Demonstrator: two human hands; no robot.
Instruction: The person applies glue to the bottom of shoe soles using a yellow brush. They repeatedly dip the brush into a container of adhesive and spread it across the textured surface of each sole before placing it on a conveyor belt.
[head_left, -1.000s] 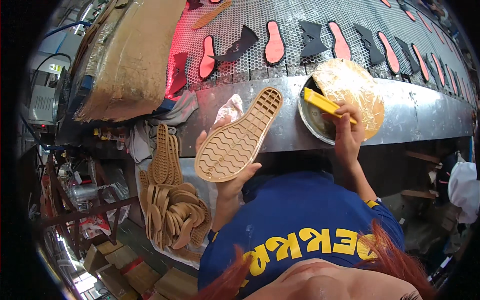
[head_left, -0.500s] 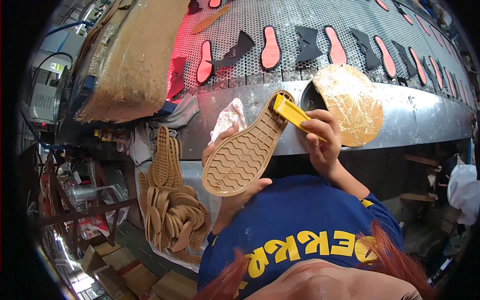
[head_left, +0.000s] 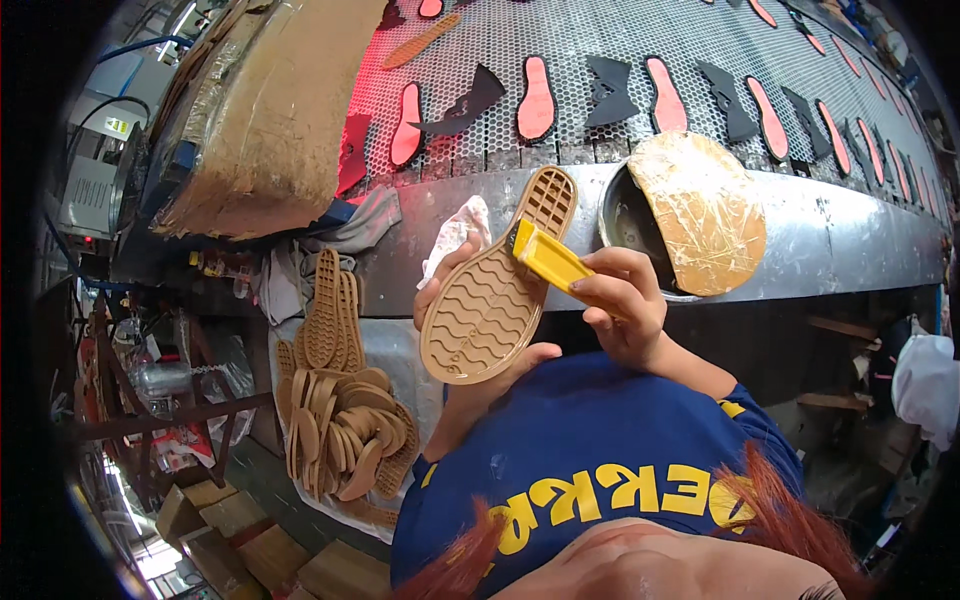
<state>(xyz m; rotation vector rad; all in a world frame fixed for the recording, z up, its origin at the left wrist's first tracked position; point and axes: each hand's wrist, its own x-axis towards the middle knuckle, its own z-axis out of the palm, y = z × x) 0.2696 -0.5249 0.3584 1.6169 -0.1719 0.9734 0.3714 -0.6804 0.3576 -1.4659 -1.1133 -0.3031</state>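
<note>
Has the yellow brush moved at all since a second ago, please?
Yes. The yellow brush in the right hand went left, from the round pot onto the tan sole.

Bright, sharp centre; red glow upper left; dark, fisheye-bent rim.

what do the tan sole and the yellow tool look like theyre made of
The tan sole in the left hand looks like matte moulded rubber: wavy tread, grid at the heel, no shine. The yellow tool in the right hand seems smooth hard plastic, with flat faces and crisp edges.
</note>
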